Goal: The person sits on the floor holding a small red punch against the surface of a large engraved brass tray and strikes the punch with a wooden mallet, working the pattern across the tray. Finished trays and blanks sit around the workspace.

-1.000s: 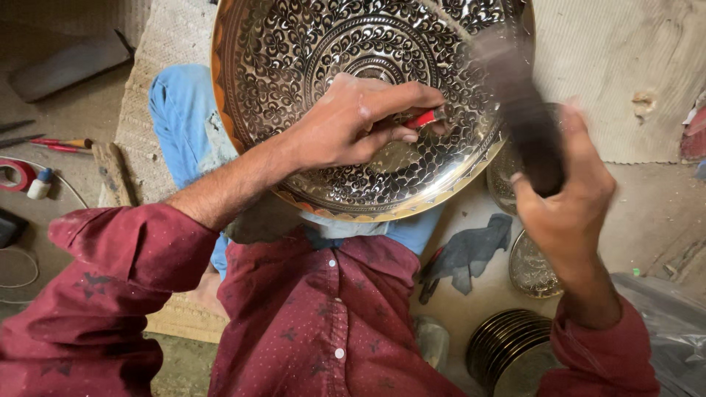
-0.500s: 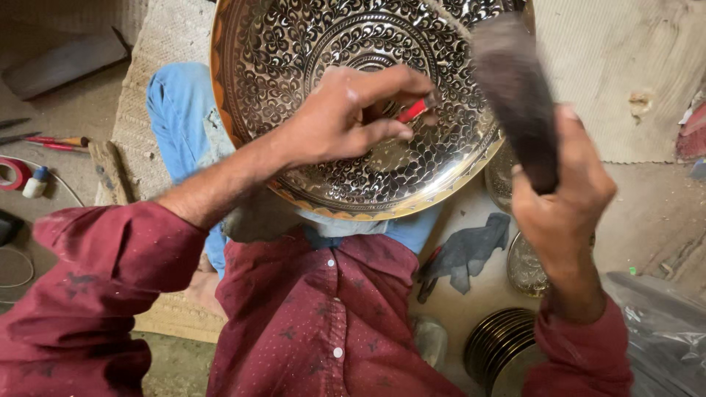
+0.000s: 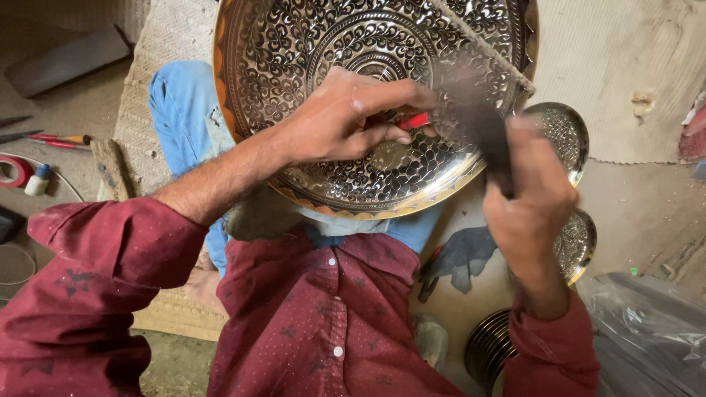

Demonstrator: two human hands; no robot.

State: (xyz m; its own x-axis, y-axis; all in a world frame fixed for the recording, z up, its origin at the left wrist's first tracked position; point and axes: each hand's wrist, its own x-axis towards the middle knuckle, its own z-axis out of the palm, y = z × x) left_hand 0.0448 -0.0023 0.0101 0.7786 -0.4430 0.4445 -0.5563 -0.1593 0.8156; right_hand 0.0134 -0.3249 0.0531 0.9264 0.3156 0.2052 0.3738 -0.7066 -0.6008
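Observation:
A large round engraved metal tray (image 3: 294, 44) with a brass rim leans on my lap, its patterned face toward me. My left hand (image 3: 346, 121) rests on the tray and pinches a small red-tipped punch (image 3: 414, 121) against the surface. My right hand (image 3: 526, 198) grips the dark handle of a hammer (image 3: 471, 103), blurred, with its head down over the punch near the tray's right side.
Two smaller engraved plates (image 3: 562, 132) (image 3: 577, 246) lie to the right on the floor, with a stack of dark plates (image 3: 489, 345) below them. Red-handled tools (image 3: 59, 140), a tape roll (image 3: 15, 170) and a wooden block (image 3: 110, 169) lie at left. Clear plastic (image 3: 647, 331) sits at the lower right.
My right hand has swung the hammer down from a raised position toward the punch. My left hand has kept the punch on the tray, shifting only slightly.

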